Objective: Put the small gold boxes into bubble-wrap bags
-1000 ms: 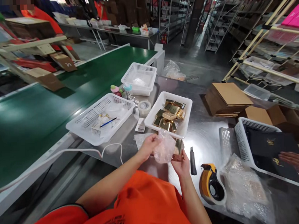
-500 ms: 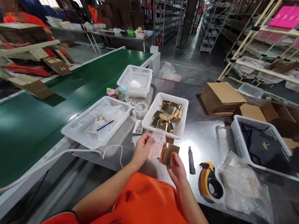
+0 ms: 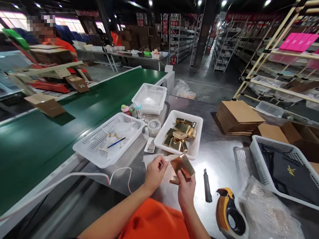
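My right hand (image 3: 186, 188) holds a small shiny gold box (image 3: 182, 166) tilted above the steel table (image 3: 220, 152). My left hand (image 3: 154, 172) pinches a piece of clear bubble wrap (image 3: 168, 172) right beside the box's left side. Just beyond my hands stands a white tray (image 3: 196, 151) filled with several more gold boxes (image 3: 180, 134). A black utility knife (image 3: 206, 185) lies on the table to the right of my right hand.
A yellow-black tape dispenser (image 3: 229, 214) and a bag of bubble wrap (image 3: 270, 216) lie at the near right. White baskets (image 3: 109, 138) (image 3: 150, 96), a tape roll (image 3: 154, 126), flat cardboard (image 3: 239, 116) and a basket of black pouches (image 3: 287, 171) surround me. A green conveyor (image 3: 45, 137) runs along the left.
The gold box has come out from behind the bubble wrap and now sits exposed in my right hand. The wrap has flattened under my left hand. A co-worker's hand at the right basket is gone.
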`<move>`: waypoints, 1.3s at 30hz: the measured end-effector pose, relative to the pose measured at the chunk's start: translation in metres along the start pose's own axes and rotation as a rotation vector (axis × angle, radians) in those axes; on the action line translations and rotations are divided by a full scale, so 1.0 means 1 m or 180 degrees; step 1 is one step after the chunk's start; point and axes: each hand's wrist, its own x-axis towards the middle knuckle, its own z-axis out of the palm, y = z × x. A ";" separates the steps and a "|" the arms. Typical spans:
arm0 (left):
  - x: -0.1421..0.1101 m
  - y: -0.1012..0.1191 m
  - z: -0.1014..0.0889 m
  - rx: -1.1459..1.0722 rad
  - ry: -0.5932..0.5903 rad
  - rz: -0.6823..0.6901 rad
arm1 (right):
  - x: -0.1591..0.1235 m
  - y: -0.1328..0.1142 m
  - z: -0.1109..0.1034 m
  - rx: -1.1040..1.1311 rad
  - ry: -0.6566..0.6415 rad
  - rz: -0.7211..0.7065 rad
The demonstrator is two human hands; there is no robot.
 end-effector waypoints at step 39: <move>-0.008 0.010 -0.012 0.0978 0.0039 0.2103 | 0.008 0.017 -0.025 -0.1915 -0.1114 -0.1541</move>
